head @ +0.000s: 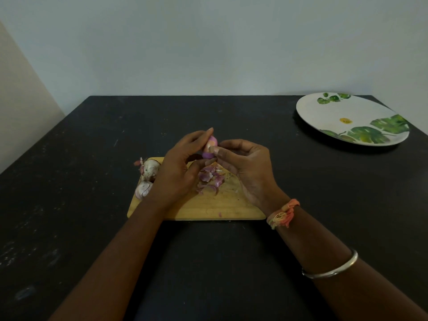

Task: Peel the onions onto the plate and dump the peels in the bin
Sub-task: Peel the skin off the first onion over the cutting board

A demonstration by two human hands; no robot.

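Purple onion (209,147) pinched between fingers of left hand (178,167) and right hand (247,167), peels (210,179) heaped on wooden board (208,209), plate (342,112) set well apart.

This is looking like a home kitchen: onion peels (210,179) are lying on a wooden chopping board (208,209), a leaf-patterned plate (335,112) is sitting far right of the board (dark table (92,158), plain painted walls (208,42) behind).

I see both forearms bare. Frayed orange-and-yellow thread band (283,215) at the right hand (246,169) wrist; plain silver bangle (331,266) further up that forearm.
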